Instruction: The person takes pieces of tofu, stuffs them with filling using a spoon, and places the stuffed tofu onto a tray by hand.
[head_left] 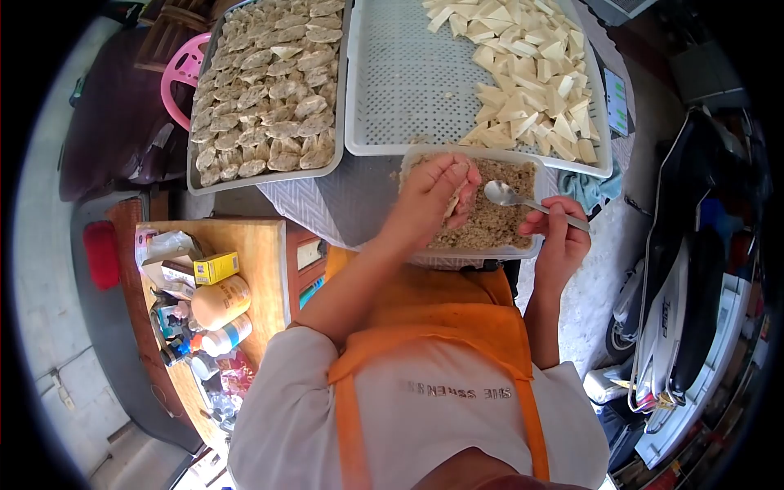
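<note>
My left hand is closed over the near-left part of a plastic tub. Its fingers wrap round a pale piece of tofu, mostly hidden by the hand. In my right hand is a metal spoon, gripped by the handle, its bowl pointing left towards my left hand. Below the spoon, the tub holds brown minced filling. Beyond it, pale tofu triangles are heaped on the right side of a white perforated tray.
Rows of filled pieces cover a metal tray at the left. A blue-green cloth and a phone-like screen are at the right. Bottles and boxes crowd a wooden table; a scooter stands right.
</note>
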`<state>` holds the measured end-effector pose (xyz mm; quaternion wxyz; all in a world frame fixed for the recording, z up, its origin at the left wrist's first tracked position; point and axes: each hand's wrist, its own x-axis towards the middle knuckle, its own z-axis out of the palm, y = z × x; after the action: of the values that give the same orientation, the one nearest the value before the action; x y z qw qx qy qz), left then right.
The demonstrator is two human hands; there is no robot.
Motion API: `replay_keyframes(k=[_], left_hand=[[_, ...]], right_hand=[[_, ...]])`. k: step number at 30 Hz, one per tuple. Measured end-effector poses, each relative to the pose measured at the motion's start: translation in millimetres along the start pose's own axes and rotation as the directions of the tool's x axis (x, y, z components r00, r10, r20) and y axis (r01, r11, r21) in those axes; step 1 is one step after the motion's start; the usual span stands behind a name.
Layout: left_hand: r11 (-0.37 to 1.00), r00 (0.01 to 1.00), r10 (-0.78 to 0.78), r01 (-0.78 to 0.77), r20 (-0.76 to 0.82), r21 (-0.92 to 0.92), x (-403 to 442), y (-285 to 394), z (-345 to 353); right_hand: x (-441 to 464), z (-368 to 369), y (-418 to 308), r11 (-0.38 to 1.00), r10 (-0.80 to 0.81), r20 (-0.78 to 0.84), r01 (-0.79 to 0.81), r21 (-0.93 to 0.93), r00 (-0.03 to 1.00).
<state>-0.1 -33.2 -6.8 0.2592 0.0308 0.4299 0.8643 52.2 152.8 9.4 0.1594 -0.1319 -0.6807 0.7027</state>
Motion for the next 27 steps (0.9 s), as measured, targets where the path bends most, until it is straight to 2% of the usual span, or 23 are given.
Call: replay_keyframes(k=[1, 4, 7, 10, 13, 16, 19, 22, 25, 27], left_hand=[[1.0, 1.0, -0.014, 0.014, 0.017, -0.016, -0.9, -0.1, -0.7], [0.996, 0.992, 0.071, -0.064, -0.107, 0.062, -0.9, 1.1, 9.8], [0.998, 0.971, -0.022, 0.006, -0.238, -0.064, 1.4, 7.8, 17.6], [0.9, 0.995, -0.088, 0.102, 0.054, -0.424, 1.8, 2.7, -4.4], [0.973, 0.992, -0.113, 0.1, -0.053, -0.209, -2.4, 3.2, 0.8], [0.997, 0.985, -0.073, 0.075, -0.159, 0.002, -8.5, 17.2, 22.7], [0.993, 0.992, -0.113, 0.11, -0.059, -0.052, -4.0, 5.8, 10.2], [0.996, 0.995, -0.084, 0.083, -0.058, -0.014, -5.5, 0.5, 10.2], [0.985, 0.991, -0.095, 0.081, -0.092, -0.151, -2.1, 0.0, 7.7], [0.997, 0.96, -0.073, 0.072, -0.272, -0.015, -1.1, 8.3, 32.3]], right_hand=[[-0.4, 0.6, 0.6, 1.0, -0.007, 0.012, 0.007, -0.003, 1.0], [-1.4, 2.2, 0.5, 1.0, -0.002, 0.019, 0.002, -0.008, 1.0], [-2.1, 1.7, 1.9, 1.0, -0.011, 0.042, 0.011, -0.003, 0.999], [-4.5, 3.8, 3.2, 1.0, 0.002, 0.055, -0.002, -0.015, 0.998], [-6.5, 5.5, 4.1, 1.0, -0.011, 0.081, 0.012, -0.014, 0.997], [-7.2, 7.3, 6.0, 1.0, 0.009, 0.08, -0.009, 0.004, 0.997], [-7.2, 7.3, 8.2, 1.0, 0.008, 0.088, -0.006, -0.024, 0.996], [-7.5, 7.3, 8.4, 0.999, 0.014, 0.095, -0.012, -0.03, 0.995], [-7.4, 8.1, 10.4, 0.999, 0.019, 0.094, -0.014, -0.047, 0.995], [-7.7, 7.7, 10.4, 0.999, 0.017, 0.095, -0.013, -0.041, 0.995]])
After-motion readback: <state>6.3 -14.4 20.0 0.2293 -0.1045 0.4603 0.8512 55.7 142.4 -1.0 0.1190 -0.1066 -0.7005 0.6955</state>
